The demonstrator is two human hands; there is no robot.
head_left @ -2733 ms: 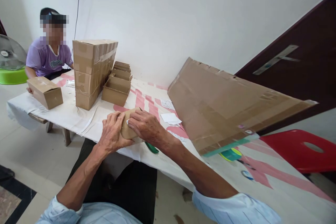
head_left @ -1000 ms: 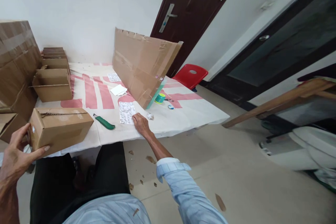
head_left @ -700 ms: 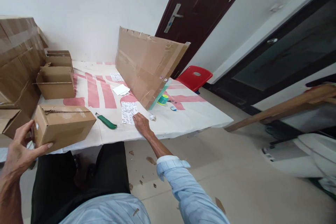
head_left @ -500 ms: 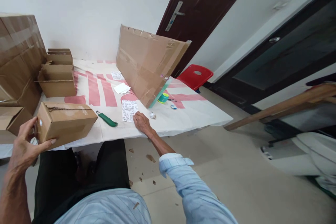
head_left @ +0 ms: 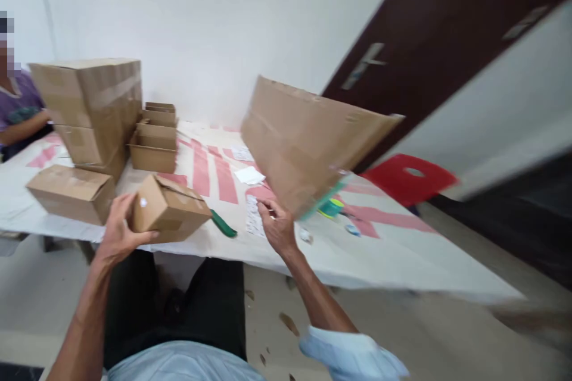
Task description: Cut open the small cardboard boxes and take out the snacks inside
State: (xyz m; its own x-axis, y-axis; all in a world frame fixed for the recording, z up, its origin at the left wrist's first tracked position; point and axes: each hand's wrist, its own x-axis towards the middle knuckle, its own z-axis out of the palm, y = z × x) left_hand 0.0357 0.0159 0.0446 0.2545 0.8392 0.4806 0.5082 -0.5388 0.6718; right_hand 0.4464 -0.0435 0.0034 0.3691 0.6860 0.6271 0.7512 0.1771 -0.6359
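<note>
Brown cardboard fills your left hand [head_left: 120, 232]: it is clamped on one end of a small box [head_left: 176, 211], thumb along the near side, by the front edge of the cloth-covered table [head_left: 379, 262]; you cannot tell whether the box also rests there. A white spot [head_left: 143, 202] shows on its end face. Your right hand [head_left: 279, 227] is over the right side of a printed sheet [head_left: 254, 217], fingers curled; blur hides whether they pinch anything. Between your hands, just beside the box, lies a green cutter [head_left: 224, 224]. Beyond the sheet you have white papers [head_left: 249, 175] and a tilted cardboard panel [head_left: 304, 143], with a green tape roll [head_left: 331, 208] near its lower edge. To your left, a longer closed box [head_left: 67, 190] lies before a taped stack [head_left: 100, 107], beside open-topped boxes [head_left: 154, 159]. A person in purple [head_left: 20, 110] is at the far left.
</note>
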